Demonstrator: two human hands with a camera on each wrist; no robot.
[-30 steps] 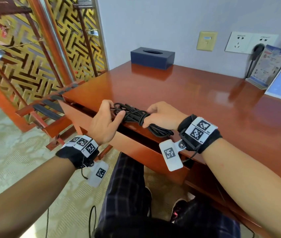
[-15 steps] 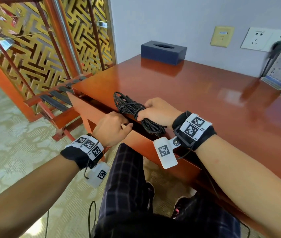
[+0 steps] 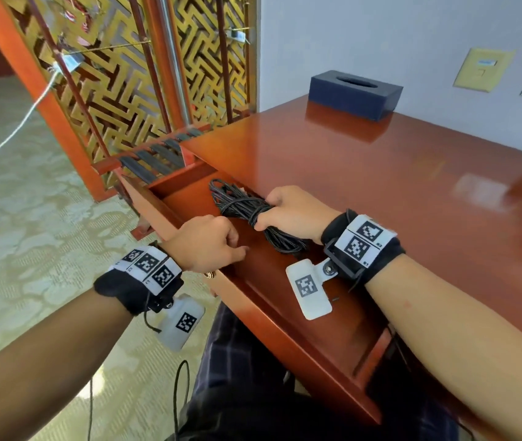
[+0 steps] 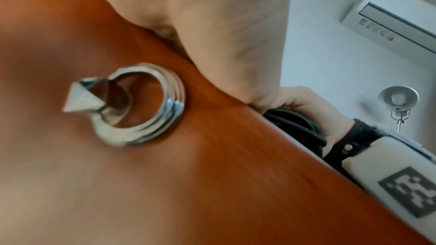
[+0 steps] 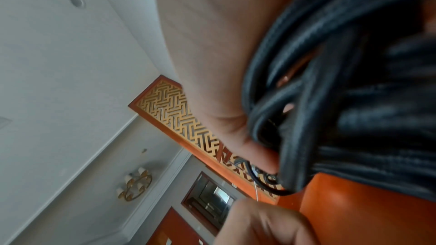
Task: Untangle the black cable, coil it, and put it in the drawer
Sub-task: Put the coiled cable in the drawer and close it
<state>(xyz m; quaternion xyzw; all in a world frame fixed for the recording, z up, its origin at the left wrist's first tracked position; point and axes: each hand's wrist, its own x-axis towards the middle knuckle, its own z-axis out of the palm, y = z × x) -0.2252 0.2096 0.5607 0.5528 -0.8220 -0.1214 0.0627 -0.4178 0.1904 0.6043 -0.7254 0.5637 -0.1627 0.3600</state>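
Observation:
The black cable (image 3: 240,205) is a coiled bundle wound round its middle. My right hand (image 3: 266,214) grips it at that wrap, just above the open drawer (image 3: 186,198) under the desk's front edge. Its far loops hang over the drawer's inside, its near loops below my wrist. My left hand (image 3: 221,246) is curled over the top edge of the drawer front (image 3: 272,316), beside the cable but apart from it. The left wrist view shows the front's metal ring pull (image 4: 141,103), with the cable (image 4: 295,124) behind. Cable strands (image 5: 330,81) fill the right wrist view against my palm.
The red-brown desk top (image 3: 380,186) stretches right and back, with a dark blue tissue box (image 3: 355,93) near the wall. A gold lattice screen (image 3: 119,74) stands left of the desk. My legs (image 3: 253,361) are under the drawer.
The left hand let go of the cable and took the drawer front, and the drawer has slid out. The right hand brought the coil down over the open drawer.

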